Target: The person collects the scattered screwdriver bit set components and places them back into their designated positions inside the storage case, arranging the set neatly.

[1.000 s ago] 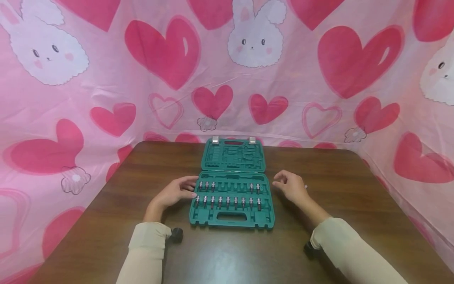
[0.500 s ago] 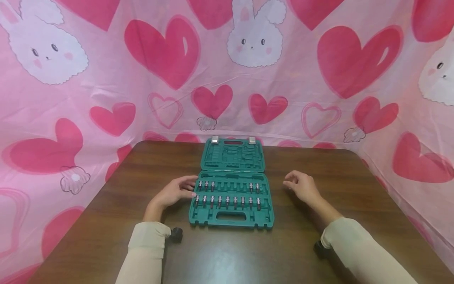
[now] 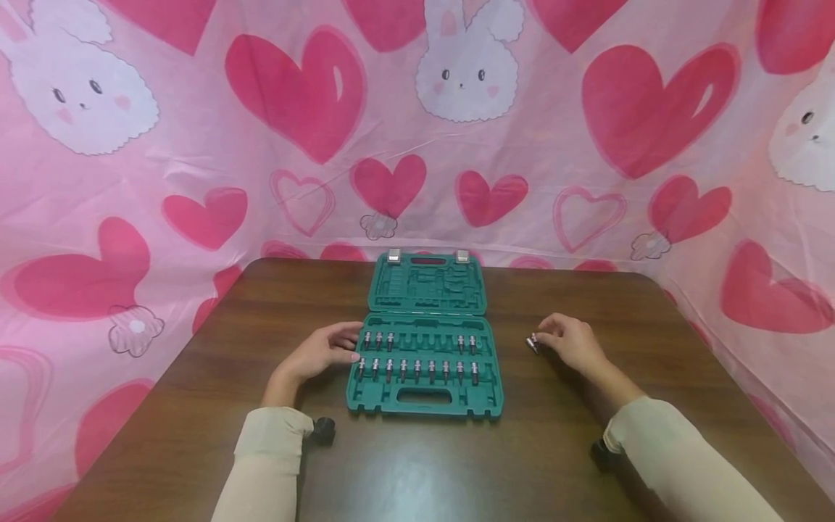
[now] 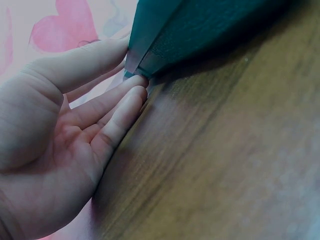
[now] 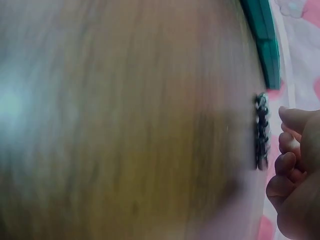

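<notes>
brown wood-grain table (image 3: 196, 406): beneath the fingers (image 4: 122, 112); pale glare (image 3: 407, 478) nearer than them | pink cloth (image 3: 551, 109): beyond the fingers and either side | 3 white rabbits (image 3: 466, 98): high beyond the fingers, rightmost cut off | red hearts (image 3: 659, 116): scattered beyond and beside the fingers

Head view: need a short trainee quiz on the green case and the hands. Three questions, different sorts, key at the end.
1. Multiple choice. Which of the person's hands touches the green case?
A) right
B) left
C) neither

2. True or false. The green case is shut.

3. Count. How many metal bits sit in the case's near row, the one closest to the carry handle cut-out?

Key
1. B: the left hand is at its left side; the right hand is apart from it.
2. False: its lid lies open.
3. Nine.
</notes>
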Motion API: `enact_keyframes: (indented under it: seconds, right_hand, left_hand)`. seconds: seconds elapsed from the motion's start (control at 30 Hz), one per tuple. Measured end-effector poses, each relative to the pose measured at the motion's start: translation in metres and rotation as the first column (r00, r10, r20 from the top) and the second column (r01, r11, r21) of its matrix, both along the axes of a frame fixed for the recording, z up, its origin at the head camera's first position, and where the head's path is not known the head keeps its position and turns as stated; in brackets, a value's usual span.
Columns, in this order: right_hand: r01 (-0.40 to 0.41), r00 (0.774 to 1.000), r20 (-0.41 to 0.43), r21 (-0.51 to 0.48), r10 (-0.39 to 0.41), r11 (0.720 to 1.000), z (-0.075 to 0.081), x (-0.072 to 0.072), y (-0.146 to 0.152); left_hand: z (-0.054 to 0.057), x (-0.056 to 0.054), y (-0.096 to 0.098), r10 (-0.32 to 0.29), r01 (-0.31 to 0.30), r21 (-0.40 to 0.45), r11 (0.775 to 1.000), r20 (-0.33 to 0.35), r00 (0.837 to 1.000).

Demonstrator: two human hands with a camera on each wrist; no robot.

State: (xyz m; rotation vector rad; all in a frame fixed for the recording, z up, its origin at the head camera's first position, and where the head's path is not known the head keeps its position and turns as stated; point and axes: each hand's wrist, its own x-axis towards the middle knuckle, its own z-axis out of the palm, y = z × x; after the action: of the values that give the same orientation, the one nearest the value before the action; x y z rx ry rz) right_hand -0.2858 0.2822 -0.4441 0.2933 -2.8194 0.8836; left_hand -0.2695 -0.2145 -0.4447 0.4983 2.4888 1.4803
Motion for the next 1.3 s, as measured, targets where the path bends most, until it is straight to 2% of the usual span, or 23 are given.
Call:
enact_keyframes:
  seconds: [0.3, 0.57, 1.3]
  right_hand:
    - [0.013, 1.0, 0.024, 0.027, -0.013, 1.0, -0.001, 0.0, 0.015]
    - [0.022, 0.998, 0.052, 0.06, -0.025, 0.998, -0.004, 0.003, 0.023]
    - [0.022, 0.998, 0.059, 0.069, -0.026, 0.997, -0.004, 0.009, 0.031]
  left_hand:
    - [0.001, 0.0, 0.001, 0.016, -0.016, -0.001, 1.0, 0.021, 1.0]
    - [0.002, 0.001, 0.001, 0.008, -0.008, 0.003, 1.0, 0.011, 1.0]
    - [0.0, 0.0, 0.0, 0.002, -0.002, -0.004, 1.0, 0.002, 1.0]
